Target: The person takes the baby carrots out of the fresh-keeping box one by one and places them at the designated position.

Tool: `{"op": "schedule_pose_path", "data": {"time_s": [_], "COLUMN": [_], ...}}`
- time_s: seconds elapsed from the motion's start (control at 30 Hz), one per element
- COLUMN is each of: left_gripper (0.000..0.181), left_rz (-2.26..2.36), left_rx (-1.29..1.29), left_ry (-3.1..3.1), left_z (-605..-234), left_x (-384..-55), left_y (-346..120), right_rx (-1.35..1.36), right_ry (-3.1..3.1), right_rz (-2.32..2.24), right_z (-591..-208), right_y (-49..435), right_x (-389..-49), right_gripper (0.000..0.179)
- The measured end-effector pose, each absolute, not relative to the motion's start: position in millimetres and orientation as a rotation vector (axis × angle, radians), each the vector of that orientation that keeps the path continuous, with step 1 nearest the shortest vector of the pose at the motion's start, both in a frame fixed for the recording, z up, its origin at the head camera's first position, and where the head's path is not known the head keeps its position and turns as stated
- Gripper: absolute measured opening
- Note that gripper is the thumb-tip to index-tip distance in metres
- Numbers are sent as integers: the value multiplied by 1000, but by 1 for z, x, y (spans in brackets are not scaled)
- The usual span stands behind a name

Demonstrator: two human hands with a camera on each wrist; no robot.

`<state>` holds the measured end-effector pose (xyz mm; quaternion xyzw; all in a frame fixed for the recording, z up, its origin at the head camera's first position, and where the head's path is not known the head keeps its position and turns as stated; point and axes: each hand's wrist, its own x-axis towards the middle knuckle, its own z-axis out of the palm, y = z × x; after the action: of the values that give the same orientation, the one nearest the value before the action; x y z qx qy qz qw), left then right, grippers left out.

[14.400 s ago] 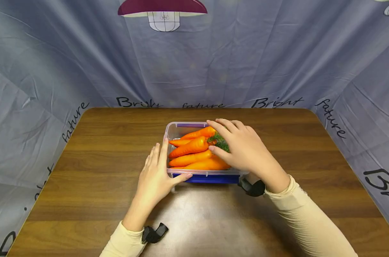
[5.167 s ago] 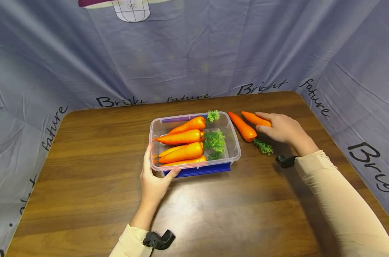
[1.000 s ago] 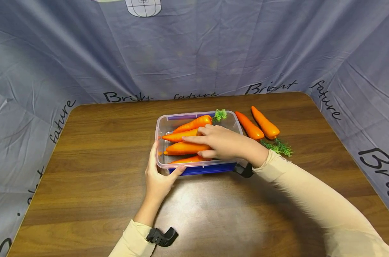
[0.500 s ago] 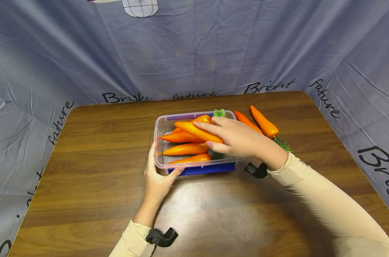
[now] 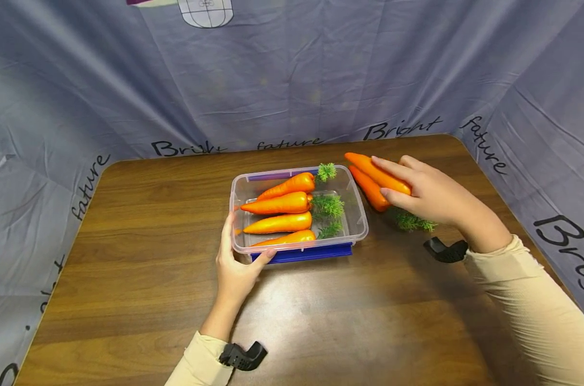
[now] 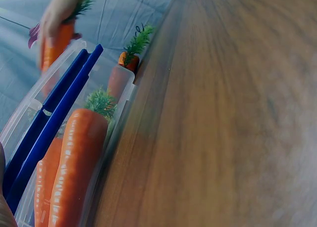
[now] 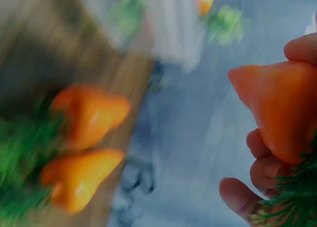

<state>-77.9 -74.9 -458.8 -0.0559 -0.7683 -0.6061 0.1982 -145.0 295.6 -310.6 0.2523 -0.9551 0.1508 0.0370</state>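
My left hand (image 5: pixel 236 273) holds the near left corner of a clear plastic container (image 5: pixel 354 217), thumb at the front rim and fingers along the left wall. A blue locking flap (image 6: pixel 54 120) hangs at its front. Inside lie several orange carrots (image 5: pixel 277 222) with green tops (image 5: pixel 328 205) toward the right. Over the table right of the container, my right hand (image 5: pixel 432 193) grips an orange carrot (image 5: pixel 376 172), tip pointing away to the left. Below it rests another carrot (image 5: pixel 371 192). The right wrist view, blurred, shows two carrots (image 7: pixel 79 180) on the table.
The wooden table (image 5: pixel 152 257) extends around the container on all sides. A grey-blue curtain (image 5: pixel 253 96) with printed lettering hangs behind the far edge and along both sides. Green carrot tops (image 5: pixel 410 221) lie under my right hand.
My right hand has lifted a carrot out of the container and carried it right, over the carrots on the table. The left hand has kept its hold on the container.
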Motion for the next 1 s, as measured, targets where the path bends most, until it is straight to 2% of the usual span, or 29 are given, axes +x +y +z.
{"op": "schedule_pose_path", "data": {"time_s": [0.27, 0.4, 0.67, 1.0], "left_gripper": [109, 109, 110, 103], "left_rz": [-1680, -1683, -1695, -1692], "left_rx": [-150, -155, -136, -141], "left_ry": [-2163, -2162, -2172, -2174], "left_z": [-458, -458, -454, -423], "left_x": [-78, -78, -78, -66], "left_y": [-75, -75, -74, -68], "right_rx": [516, 499, 430, 376], "right_ry": [-3133, -3151, -3234, -3324], "right_rz": [401, 385, 411, 525], "right_z": [-330, -342, -362, -374], "right_y": [352, 369, 389, 395], "right_x": [-158, -165, -183, -197], "right_gripper": [60, 60, 61, 63]}}
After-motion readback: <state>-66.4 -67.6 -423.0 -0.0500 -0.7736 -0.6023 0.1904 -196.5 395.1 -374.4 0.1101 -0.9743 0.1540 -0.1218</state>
